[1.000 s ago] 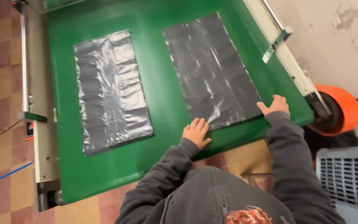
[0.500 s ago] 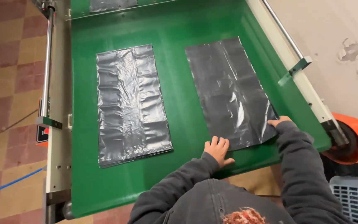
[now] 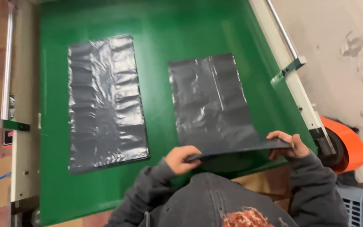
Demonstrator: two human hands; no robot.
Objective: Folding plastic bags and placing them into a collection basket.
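Two stacks of dark grey plastic bags lie on a green conveyor table (image 3: 160, 50). My left hand (image 3: 180, 159) and my right hand (image 3: 286, 145) each grip a near corner of the right bag stack (image 3: 211, 105) and hold its near edge lifted off the belt. The far part of that stack still rests flat. The left bag stack (image 3: 103, 101) lies flat and untouched, well to the left of my left hand. My grey hooded sleeves and hood fill the bottom of the view.
A white metal side rail (image 3: 293, 80) with a green bracket runs along the belt's right edge. An orange roller (image 3: 347, 147) sits at its near end. A grey plastic crate (image 3: 358, 206) stands bottom right. A left rail (image 3: 17, 126) borders tiled floor.
Both hands went from pressing flat on the right stack's near edge to gripping its corners and lifting that edge. The view has shifted closer to the table.
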